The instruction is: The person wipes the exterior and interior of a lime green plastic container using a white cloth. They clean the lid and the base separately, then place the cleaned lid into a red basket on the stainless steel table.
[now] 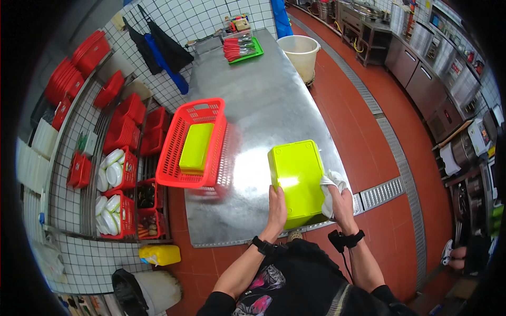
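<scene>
A yellow-green plastic box (pixel 298 173) is held bottom-up in front of me, over the near end of the stainless steel table (pixel 253 87). My left hand (pixel 278 209) grips its left side, thumb along the edge. On the opposite side, my right hand (pixel 342 206) presses a white cloth (pixel 329 185) against the box wall. The fingers of that hand are partly hidden by the cloth. To the left on the table stands a red perforated plastic basket (pixel 219 114), with a second yellow-green box (pixel 196 144) lying inside it.
A green tray (pixel 257 46) of red-handled utensils (pixel 238 47) lies at the table's far end. Left, a rack holds red baskets (pixel 123 132) and white dishes (pixel 114 173). A white bin (pixel 302 55) stands beyond the table's right edge. Another person's leg (pixel 457 254) shows at right.
</scene>
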